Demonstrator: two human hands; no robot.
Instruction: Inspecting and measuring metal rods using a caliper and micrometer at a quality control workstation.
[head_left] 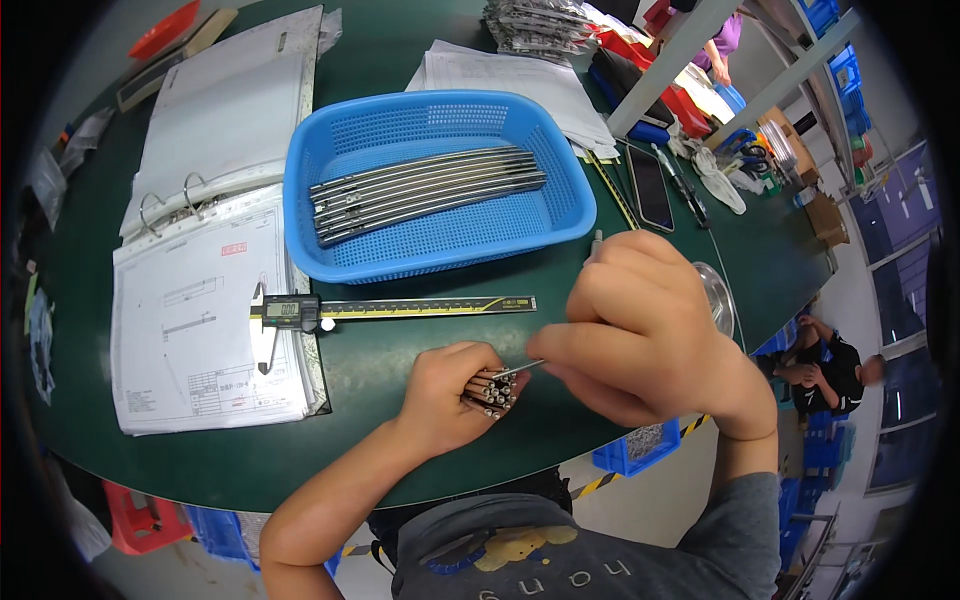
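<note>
Moderately bright, soft light; faint sheen on green tabletop; edges bowed, corners black.

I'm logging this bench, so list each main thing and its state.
Left hand: closed around metal tubes
Metal tubes: bundled, ends exposed
Right hand: pinching thin rod
Thin rod: tip by the tubes
Blue basket: upright, holding metal rods
Metal rods: lying side by side
Binder: open
Caliper: lying flat, jaws closed, display on
Phone: face up, screen dark

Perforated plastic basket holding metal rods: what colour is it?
The perforated plastic basket is blue, clearest in the head view.
</note>
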